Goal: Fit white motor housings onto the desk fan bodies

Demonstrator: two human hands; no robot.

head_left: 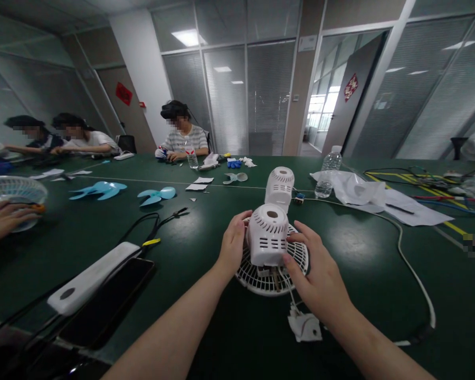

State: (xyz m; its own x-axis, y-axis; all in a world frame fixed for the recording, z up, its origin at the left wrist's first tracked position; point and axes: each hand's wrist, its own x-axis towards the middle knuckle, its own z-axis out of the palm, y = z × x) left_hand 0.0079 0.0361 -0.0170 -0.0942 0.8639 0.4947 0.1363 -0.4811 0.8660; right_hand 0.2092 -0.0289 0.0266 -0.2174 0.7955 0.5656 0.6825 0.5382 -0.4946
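White plastic sits between the two hands in the head view: a vented motor cover (268,237), grasped by the left hand (233,240) on one side and the right hand (316,266) on the other. Under it spreads a round grille (251,279); whether the cover rests on that or is held just clear is hard to tell. Thin wires (291,291) run past the right thumb to a small white part (305,327), nearer the wearer than that hand. Beyond the fingertips stands a second housing (280,184). Lifting the cover sharply could strain the wires if they are attached inside; uneven grip might let the smooth shell tip; a forward push could knock the second housing.
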